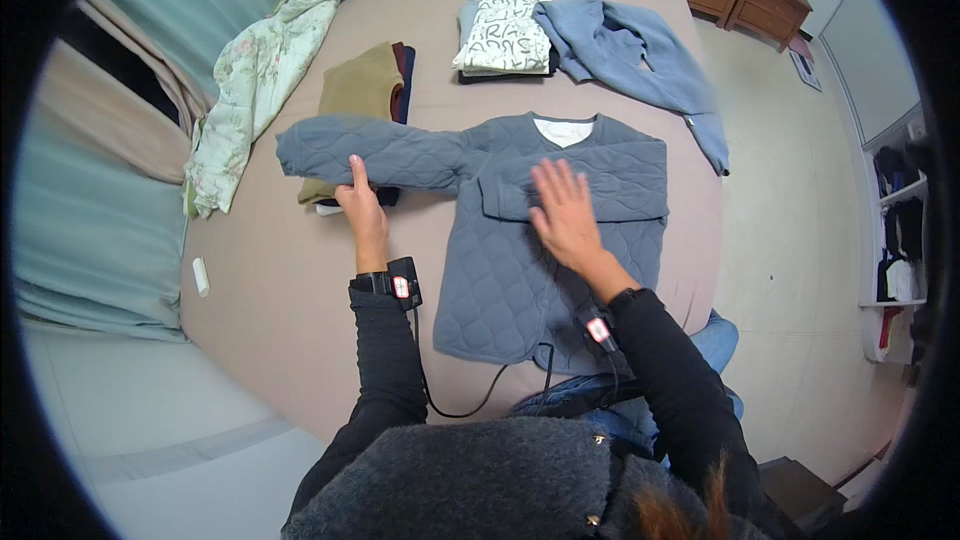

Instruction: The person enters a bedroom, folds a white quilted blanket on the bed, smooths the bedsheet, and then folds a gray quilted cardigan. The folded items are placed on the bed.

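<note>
A grey-blue quilted jacket (490,285) lies spread on the bed, its white lining (565,131) showing at the neck. The right-side sleeve (625,175) is folded across the chest. Toward the left, the other sleeve (410,152) stretches out over a stack of folded clothes. My left hand (364,212) grips this outstretched sleeve near its middle, thumb on top and fingers hidden underneath. Over the folded sleeve, my right hand (568,218) is flat with fingers extended, palm down, slightly blurred; whether it presses the cloth I cannot tell.
Folded clothes with an olive piece (362,85) on top lie under the left sleeve. Beyond the jacket are a white printed garment (505,30) on a pile and a loose blue sweater (630,40). A floral quilt (265,70) lines the bed's left side; a white tube-like object (201,277) lies nearby.
</note>
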A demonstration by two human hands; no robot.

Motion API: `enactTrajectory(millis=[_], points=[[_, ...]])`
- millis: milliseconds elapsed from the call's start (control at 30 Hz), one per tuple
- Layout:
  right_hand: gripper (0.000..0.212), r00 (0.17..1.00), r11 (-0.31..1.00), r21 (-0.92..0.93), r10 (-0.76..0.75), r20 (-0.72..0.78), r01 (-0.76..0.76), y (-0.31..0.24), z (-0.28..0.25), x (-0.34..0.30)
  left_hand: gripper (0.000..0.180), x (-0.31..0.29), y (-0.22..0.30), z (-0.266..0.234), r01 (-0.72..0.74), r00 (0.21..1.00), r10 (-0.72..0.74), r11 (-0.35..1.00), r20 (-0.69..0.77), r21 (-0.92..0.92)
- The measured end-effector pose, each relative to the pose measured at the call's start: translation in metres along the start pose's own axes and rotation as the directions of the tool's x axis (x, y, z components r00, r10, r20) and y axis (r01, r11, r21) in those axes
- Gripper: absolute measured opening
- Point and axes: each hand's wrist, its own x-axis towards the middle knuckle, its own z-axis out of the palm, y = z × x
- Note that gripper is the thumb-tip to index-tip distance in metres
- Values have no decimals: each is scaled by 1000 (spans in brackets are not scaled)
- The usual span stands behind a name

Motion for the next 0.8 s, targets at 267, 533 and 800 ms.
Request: enactTrajectory(millis=[267,533,800], points=[[74,781,-433,843,383,493,-319,38,-13,16,75,-96,3,77,-774,578,175,425,797,469],[60,483,-592,799,673,561,-104,98,-58,-10,57,-132,-81,66,657,578,-706,700,410,279],[32,716,-152,910,572,400,-387,21,-110,98,59,-88,-82,93,770,345,-889,84,302,-632]])
